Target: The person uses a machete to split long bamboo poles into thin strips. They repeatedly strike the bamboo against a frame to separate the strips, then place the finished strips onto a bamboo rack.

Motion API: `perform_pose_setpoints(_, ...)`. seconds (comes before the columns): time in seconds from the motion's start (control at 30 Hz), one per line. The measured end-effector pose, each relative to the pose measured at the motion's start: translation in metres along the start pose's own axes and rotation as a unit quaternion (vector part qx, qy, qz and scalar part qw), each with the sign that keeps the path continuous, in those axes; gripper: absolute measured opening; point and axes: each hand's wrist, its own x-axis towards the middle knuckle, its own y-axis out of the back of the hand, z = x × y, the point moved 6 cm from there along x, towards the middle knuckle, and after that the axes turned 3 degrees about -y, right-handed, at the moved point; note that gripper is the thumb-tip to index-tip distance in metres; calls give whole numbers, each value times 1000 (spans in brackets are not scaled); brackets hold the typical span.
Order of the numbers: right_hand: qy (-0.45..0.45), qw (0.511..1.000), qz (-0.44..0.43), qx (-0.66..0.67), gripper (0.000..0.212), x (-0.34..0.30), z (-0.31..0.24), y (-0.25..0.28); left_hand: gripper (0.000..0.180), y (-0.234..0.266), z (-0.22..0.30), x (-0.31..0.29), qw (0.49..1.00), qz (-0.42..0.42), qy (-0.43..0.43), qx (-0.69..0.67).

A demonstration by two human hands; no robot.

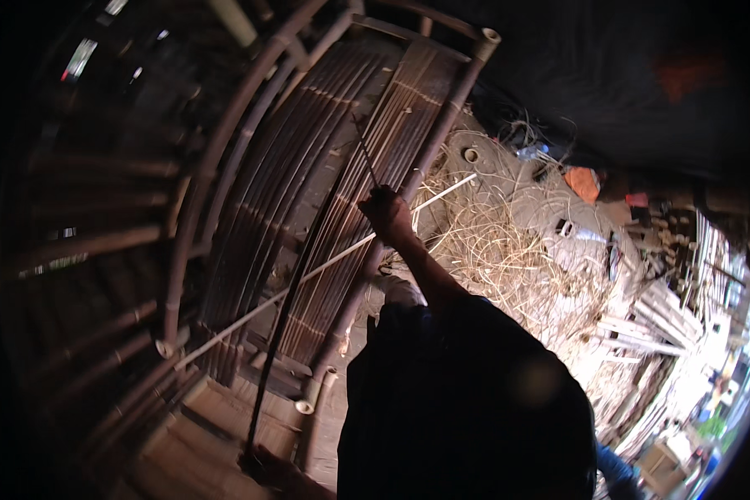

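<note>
A bamboo bench or bed frame [250, 133] stands before me, with two panels of dark brown slats [308, 125] and a gap between them. My left hand [265, 467], low at the left, is closed around the lower end of a long dark bamboo strip [268, 367]. That strip runs up along the gap. Over the right-hand panel, my right hand [387, 212] is closed, with a thin dark stick [363, 150] jutting from its far side. Whether stick and strip are one piece, I cannot tell. A pale straight strip [325, 265] lies slantwise across the frame, passing near my right hand.
Tangled pale shavings [492, 242] cover the ground to the right. Beyond lie an orange object [583, 184], a ring-shaped piece [472, 155] and a stack of light slats [667, 321]. Bamboo rails [100, 242] stand at the dark left; another bamboo frame [208, 433] adjoins below.
</note>
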Motion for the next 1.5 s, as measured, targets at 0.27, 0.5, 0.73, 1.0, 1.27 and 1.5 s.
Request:
perform_pose_setpoints(0.27,64,970,-196,-132,42,-114,9,4,34,-75,6,-26,780,63,407,-471)
perform_pose_setpoints(0.5,-52,837,-434,-330,42,-148,84,-23,33,-84,-1,0,573,168,504,-624)
perform_pose_setpoints(0.73,-70,783,-480,-388,37,-113,129,-138,47,-43,-32,67,567,165,530,-609)
perform_pose_setpoints(1.0,-57,807,-385,-444,35,-73,131,-148,50,-96,-22,51,466,142,628,-607)
perform_pose_setpoints(1.27,-71,837,-290,-459,49,-9,105,-131,44,-134,-4,48,794,-88,478,-365)
perform_pose_setpoints(1.5,-28,974,-104,-201,44,-11,105,-143,41,-204,-6,25,435,112,662,-601)
